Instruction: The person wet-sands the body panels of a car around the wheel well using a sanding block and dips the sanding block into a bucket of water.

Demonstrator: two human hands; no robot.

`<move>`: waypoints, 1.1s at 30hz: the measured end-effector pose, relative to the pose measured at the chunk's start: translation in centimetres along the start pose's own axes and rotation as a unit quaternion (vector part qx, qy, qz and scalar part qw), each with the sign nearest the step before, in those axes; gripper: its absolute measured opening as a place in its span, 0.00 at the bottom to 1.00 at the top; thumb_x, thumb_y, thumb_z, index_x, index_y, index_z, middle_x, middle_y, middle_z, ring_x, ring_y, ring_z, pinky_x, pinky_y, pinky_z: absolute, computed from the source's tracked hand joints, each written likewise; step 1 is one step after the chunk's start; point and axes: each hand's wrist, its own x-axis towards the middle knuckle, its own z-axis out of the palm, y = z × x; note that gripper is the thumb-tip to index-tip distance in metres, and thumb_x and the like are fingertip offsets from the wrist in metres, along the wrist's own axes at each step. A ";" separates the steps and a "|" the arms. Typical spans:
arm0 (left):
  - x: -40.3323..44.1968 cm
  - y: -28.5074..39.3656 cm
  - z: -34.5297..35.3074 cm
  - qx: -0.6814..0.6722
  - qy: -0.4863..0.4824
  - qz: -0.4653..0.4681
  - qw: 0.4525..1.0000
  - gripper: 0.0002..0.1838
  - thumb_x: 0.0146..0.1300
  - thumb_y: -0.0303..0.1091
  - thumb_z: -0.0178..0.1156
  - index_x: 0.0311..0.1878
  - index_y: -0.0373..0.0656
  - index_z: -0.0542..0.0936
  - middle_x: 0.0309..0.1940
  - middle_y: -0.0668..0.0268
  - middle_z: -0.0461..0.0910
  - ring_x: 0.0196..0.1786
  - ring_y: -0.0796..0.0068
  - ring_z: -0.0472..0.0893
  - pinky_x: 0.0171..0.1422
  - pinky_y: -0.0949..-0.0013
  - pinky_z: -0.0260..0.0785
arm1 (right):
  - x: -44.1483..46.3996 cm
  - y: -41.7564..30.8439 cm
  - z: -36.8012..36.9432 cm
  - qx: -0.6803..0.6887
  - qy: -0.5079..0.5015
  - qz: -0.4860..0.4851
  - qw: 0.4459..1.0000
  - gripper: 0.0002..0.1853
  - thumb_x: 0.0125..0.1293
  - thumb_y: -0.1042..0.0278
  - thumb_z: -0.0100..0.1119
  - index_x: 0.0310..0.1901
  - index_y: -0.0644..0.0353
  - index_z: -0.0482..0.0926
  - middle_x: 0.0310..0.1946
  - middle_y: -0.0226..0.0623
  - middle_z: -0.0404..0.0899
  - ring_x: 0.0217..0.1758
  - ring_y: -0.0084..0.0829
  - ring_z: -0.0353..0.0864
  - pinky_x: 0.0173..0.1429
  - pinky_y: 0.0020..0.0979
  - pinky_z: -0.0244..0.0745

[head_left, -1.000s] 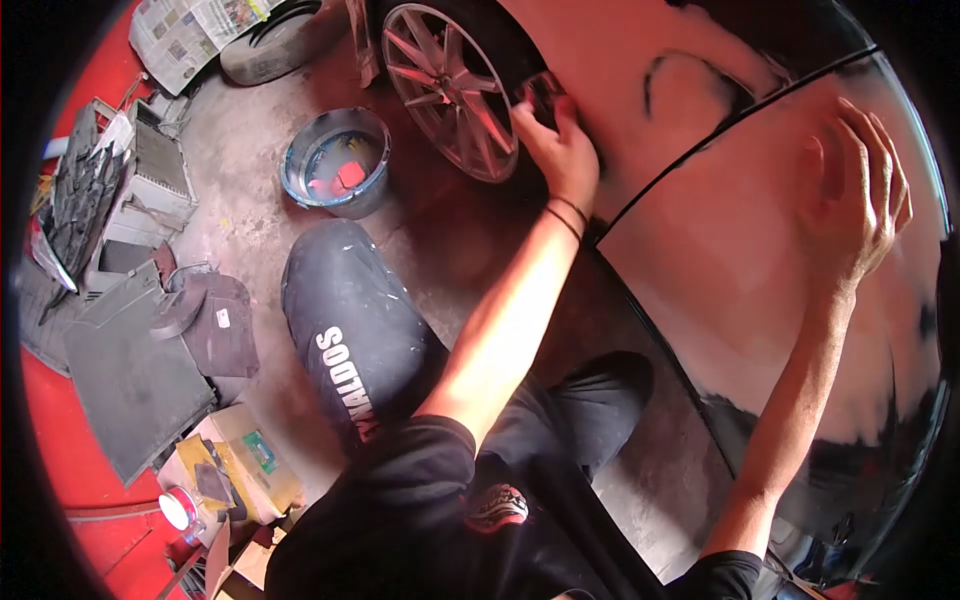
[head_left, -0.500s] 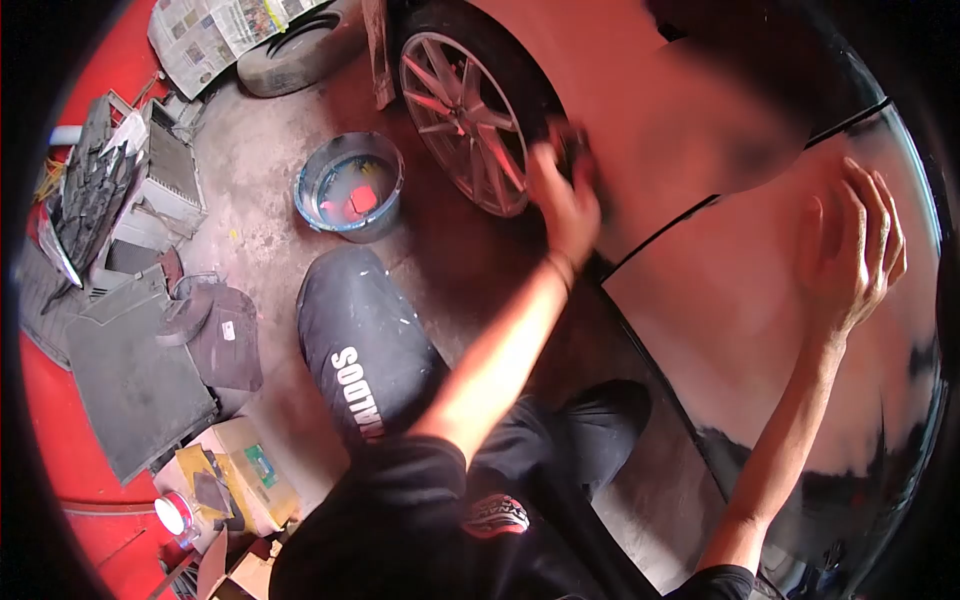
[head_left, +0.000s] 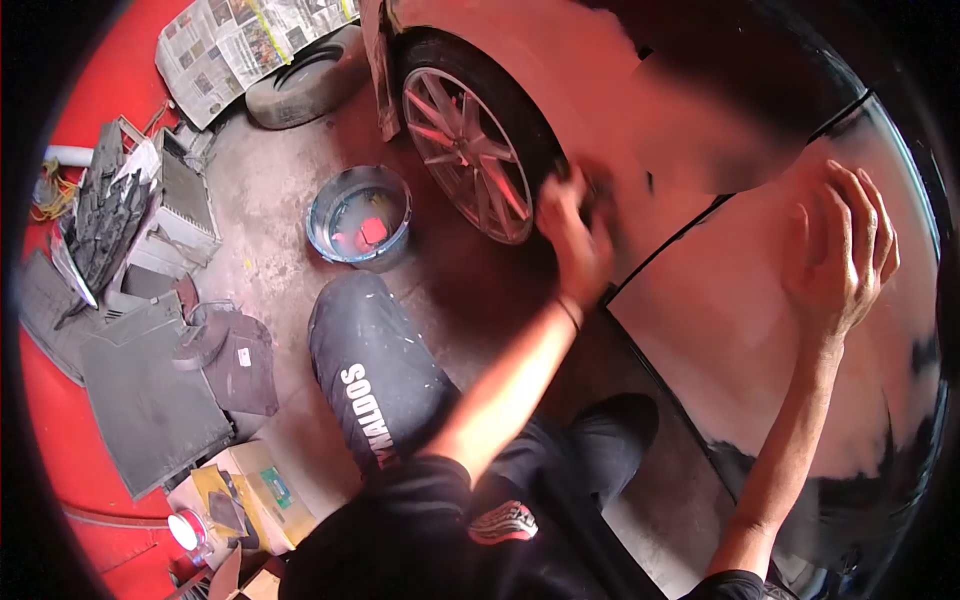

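My left hand [head_left: 580,235] is closed round a dark pad [head_left: 600,207], both smeared by motion, so the pad's exact kind cannot be made out. It is against the car's fender [head_left: 590,90], just behind the wheel [head_left: 470,155]. On the door panel [head_left: 700,330], past the dark gap between the panels, rests my right hand [head_left: 850,245] with its fingers stretched out and holding nothing. Both panels look dull and reddish, with black patches near the door's lower end and outer edge.
A bucket [head_left: 313,235] of cloudy water with a red thing in it stands on the floor. A loose tyre [head_left: 300,95], newspaper [head_left: 220,45], dark mats [head_left: 150,390], a cardboard box [head_left: 265,490] and car parts [head_left: 105,215] lie to the left. My knee [head_left: 355,330] is below the bucket.
My left hand and the pad have shifted slightly down and right along the fender. The right hand stays on the door panel. The whole view has tilted a little, lowering the bucket and wheel.
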 end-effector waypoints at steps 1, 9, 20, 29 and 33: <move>-4.3 0.7 -0.1 -0.015 -0.004 -0.017 1.000 0.32 0.71 0.24 0.67 0.78 0.37 0.75 0.69 0.43 0.77 0.73 0.37 0.76 0.77 0.46 0.65 | -0.2 0.0 0.0 0.004 0.001 -0.004 1.000 0.15 0.71 0.63 0.76 0.57 0.48 0.91 0.69 0.23 0.89 0.80 0.33 0.82 0.83 0.40 0.68; 10.3 0.2 -2.0 -0.055 0.030 0.025 0.998 0.23 0.78 0.29 0.68 0.69 0.31 0.76 0.63 0.44 0.79 0.67 0.43 0.80 0.77 0.45 0.68 | -0.4 0.2 0.3 0.025 0.011 0.007 1.000 0.17 0.69 0.63 0.77 0.58 0.46 0.91 0.70 0.20 0.88 0.79 0.30 0.82 0.83 0.40 0.68; 15.3 -0.6 -1.4 -0.152 0.017 -0.106 0.982 0.26 0.83 0.46 0.69 0.69 0.36 0.73 0.61 0.60 0.79 0.64 0.66 0.78 0.74 0.59 0.71 | -0.9 0.9 1.4 0.120 0.062 0.047 0.990 0.22 0.57 0.70 0.78 0.55 0.49 0.90 0.68 0.24 0.88 0.78 0.33 0.82 0.83 0.43 0.70; 0.1 -0.7 0.9 -0.081 -0.006 0.055 0.995 0.28 0.77 0.22 0.65 0.78 0.32 0.71 0.72 0.49 0.76 0.79 0.52 0.74 0.88 0.50 0.62 | -1.1 0.7 1.8 0.167 0.082 0.056 0.981 0.22 0.54 0.72 0.78 0.53 0.51 0.89 0.67 0.26 0.87 0.79 0.36 0.81 0.84 0.45 0.70; 10.6 -1.8 -1.0 -0.063 -0.006 0.046 0.997 0.29 0.80 0.33 0.69 0.77 0.34 0.72 0.69 0.50 0.78 0.75 0.53 0.77 0.86 0.52 0.63 | -1.2 1.1 1.4 0.165 0.070 0.057 0.982 0.22 0.52 0.72 0.78 0.52 0.52 0.89 0.66 0.27 0.87 0.79 0.37 0.80 0.84 0.46 0.70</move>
